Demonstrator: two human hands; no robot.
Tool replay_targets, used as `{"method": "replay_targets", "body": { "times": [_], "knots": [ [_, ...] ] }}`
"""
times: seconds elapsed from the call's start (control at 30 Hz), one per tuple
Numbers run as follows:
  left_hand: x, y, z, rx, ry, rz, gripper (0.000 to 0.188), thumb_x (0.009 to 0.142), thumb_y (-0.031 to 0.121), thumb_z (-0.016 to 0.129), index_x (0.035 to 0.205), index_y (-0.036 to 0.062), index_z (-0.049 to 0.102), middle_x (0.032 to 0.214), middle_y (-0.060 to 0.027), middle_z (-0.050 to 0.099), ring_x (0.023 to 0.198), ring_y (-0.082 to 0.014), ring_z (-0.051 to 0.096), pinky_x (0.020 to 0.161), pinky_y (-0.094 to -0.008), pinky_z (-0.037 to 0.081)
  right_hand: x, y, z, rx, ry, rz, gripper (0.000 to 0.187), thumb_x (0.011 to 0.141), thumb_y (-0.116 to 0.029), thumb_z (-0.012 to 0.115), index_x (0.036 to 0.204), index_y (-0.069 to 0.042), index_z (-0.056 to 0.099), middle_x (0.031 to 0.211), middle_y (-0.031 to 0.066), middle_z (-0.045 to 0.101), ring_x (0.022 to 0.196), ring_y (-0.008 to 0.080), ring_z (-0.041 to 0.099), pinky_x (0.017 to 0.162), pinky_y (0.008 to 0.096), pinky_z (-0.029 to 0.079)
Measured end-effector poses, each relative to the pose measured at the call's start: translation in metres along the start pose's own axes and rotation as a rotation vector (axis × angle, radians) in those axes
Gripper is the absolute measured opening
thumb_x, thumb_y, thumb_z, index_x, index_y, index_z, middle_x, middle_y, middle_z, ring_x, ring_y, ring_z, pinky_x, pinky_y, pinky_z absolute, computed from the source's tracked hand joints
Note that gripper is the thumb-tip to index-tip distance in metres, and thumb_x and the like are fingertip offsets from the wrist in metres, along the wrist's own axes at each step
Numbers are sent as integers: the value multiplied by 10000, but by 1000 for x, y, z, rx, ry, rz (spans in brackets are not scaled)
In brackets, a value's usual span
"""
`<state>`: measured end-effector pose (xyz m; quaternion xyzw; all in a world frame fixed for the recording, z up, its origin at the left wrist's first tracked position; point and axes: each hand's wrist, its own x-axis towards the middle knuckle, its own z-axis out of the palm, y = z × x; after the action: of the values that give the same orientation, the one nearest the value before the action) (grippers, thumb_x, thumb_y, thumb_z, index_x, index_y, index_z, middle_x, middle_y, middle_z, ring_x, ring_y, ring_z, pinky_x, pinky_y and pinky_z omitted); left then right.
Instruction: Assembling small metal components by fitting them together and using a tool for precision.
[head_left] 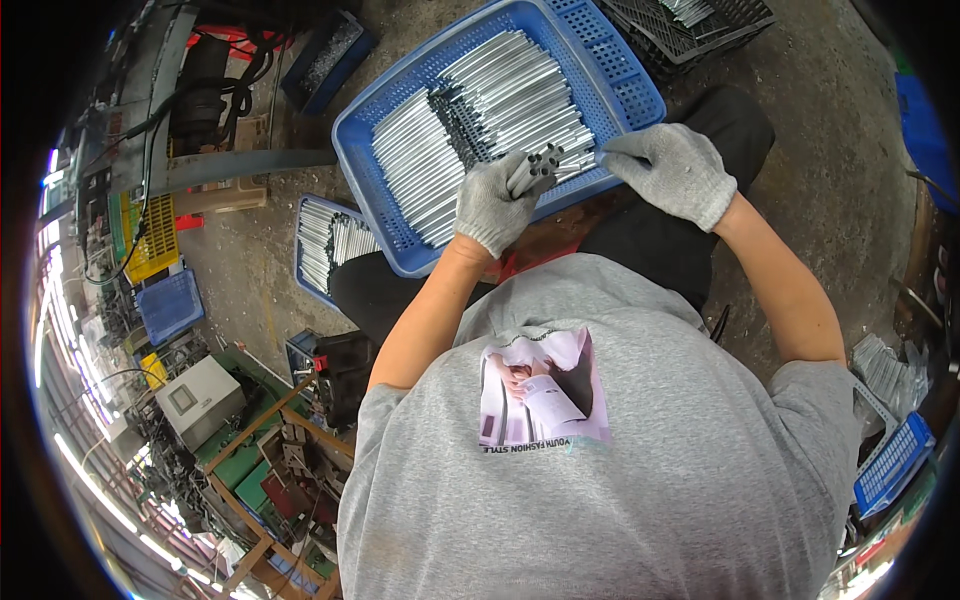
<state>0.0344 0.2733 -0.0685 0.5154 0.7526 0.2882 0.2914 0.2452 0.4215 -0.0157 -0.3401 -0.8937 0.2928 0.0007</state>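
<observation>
My gloved left hand (pixel 492 205) is closed around a small bundle of thin metal tubes (pixel 533 172), whose dark hollow ends point up and to the right. It is over the near side of a blue perforated plastic basket (pixel 345 150). Inside the basket, many silvery tubes (pixel 520 85) lie in two rows, with a dark strip of tube ends (pixel 457 125) between them. My right hand (pixel 672 175), also in a grey glove, is beside the basket's right rim. Its fingers stretch left, with a narrow gap to the thumb, and no tube shows in it.
A smaller blue tray (pixel 300 270) of tubes sits on the floor at the left, near my knee. Black crates (pixel 690 35) stand at the far right. Machinery with a grey control box (pixel 197 398) fills the left side. Another blue basket (pixel 893 465) lies at the right.
</observation>
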Motion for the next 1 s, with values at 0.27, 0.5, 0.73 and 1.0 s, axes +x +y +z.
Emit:
{"method": "replay_targets", "body": {
  "times": [0.27, 0.5, 0.73, 1.0],
  "knots": [
    [31, -7, 27, 158, -86, -191, 164, 932, 286, 708, 1022, 150, 729, 776, -68, 720, 686, -289, 664, 690, -425, 531, -6, 6, -1, -103, 121, 68, 261, 924, -340, 676, 1053, -154, 807, 868, 78, 783, 736, 331, 711, 646, 396, 529],
    [31, -8, 18, 143, -178, -133, 193, 962, 284, 684, 1086, 139, 705, 834, -60, 731, 728, -283, 675, 714, -391, 535, -12, 4, -2, -105, 145, 42, 267, 927, -335, 674, 1048, -138, 807, 879, 75, 786, 729, 324, 709, 641, 384, 525],
    [12, -6, -7, -213, -216, -125, 180, 928, 168, 734, 1073, 69, 695, 851, -54, 730, 724, -218, 646, 716, -342, 523, -11, -5, -2, -22, 134, -21, 243, 935, -309, 670, 1024, -130, 808, 872, 65, 786, 712, 307, 704, 642, 368, 523],
    [2, -1, -12, -402, -187, -49, 116, 893, 70, 762, 983, 24, 703, 831, -46, 714, 705, -157, 605, 692, -311, 504, -12, -3, 5, -109, 186, -183, 193, 913, -278, 692, 959, -121, 795, 802, 63, 763, 669, 289, 699, 618, 364, 522]
  ]
}}
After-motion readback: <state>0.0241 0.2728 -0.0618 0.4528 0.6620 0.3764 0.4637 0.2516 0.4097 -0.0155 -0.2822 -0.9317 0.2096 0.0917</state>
